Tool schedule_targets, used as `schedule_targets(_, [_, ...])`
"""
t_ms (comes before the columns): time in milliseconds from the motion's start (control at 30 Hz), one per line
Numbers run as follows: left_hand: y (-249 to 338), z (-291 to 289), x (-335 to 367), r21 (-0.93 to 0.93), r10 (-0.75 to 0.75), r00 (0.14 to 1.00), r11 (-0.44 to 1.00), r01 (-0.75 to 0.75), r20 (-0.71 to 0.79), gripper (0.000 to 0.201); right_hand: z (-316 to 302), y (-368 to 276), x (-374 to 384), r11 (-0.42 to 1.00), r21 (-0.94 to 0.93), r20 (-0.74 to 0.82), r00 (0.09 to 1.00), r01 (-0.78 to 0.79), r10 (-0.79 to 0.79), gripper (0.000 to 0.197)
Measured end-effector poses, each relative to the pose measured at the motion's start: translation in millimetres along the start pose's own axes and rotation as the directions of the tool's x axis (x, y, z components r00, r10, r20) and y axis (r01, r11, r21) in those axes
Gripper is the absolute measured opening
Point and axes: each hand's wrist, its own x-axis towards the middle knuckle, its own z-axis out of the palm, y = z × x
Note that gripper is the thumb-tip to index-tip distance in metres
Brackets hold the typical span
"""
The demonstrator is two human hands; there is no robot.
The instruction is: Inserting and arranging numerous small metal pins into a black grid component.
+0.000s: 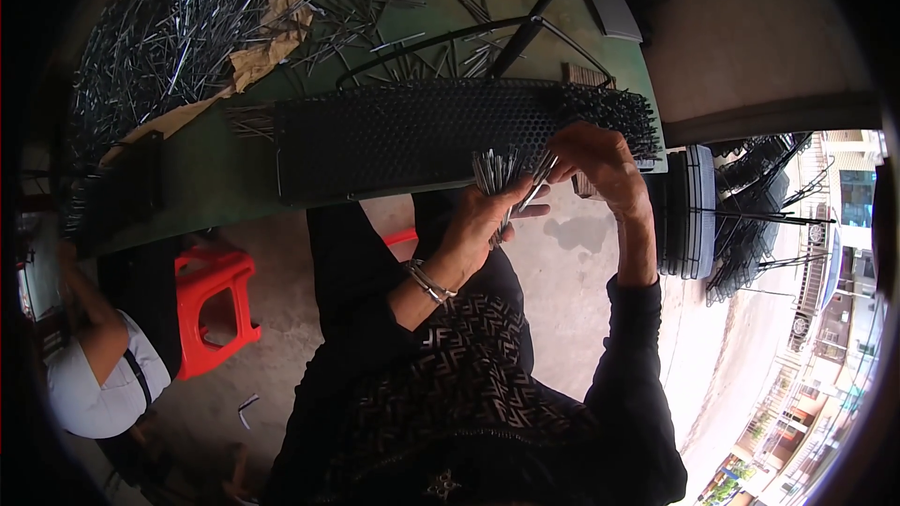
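A bundle of thin dark metal rods (495,171) stands upright in my left hand (476,217), its fingers closed around them. My right hand (605,161) is closed just right of the bundle. Its fingertips pinch a few of the same rods (542,169), which slant down toward my left hand. Both hands are at the near edge of a long black perforated rack (394,136) on the table. The rack's right end is packed with dark rods (623,117) standing in its holes. Holes show open across the middle and left.
A large heap of loose rods (178,37) lies on torn brown paper (267,61) on the green table (216,164). More rods are scattered behind the rack, near a black metal frame (520,42). A red stool (217,305) and another person (103,375) are at left. Black wire racks (750,215) stand at right.
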Motion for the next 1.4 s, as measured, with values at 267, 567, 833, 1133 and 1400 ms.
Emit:
schedule_targets(267, [1,1,-3,-0.082,-0.118,0.991,0.990,0.113,-0.056,0.031,-4,-3,32,0.916,-0.310,-0.540,0.746,0.256,-0.391,0.013])
schedule_targets(567, [-18,-7,4,-0.232,-0.115,0.993,0.967,0.109,-0.016,0.024,-2,15,54,0.850,-0.487,-0.574,0.659,0.202,-0.486,0.015])
schedule_targets(833, [-20,-2,5,-0.341,-0.089,0.996,0.937,0.074,-0.028,0.026,-4,12,52,0.825,-0.543,-0.562,0.660,0.160,-0.498,0.018])
schedule_targets(1133, [-20,-3,4,-0.348,-0.106,0.994,0.933,0.093,-0.018,0.026,-15,26,62,0.764,-0.636,-0.460,0.741,0.109,-0.489,0.018])
schedule_targets(1400, [-22,-6,0,-0.186,-0.088,0.994,0.980,0.075,-0.067,0.031,-3,34,72,0.406,-0.913,-0.319,0.673,-0.030,-0.668,0.016])
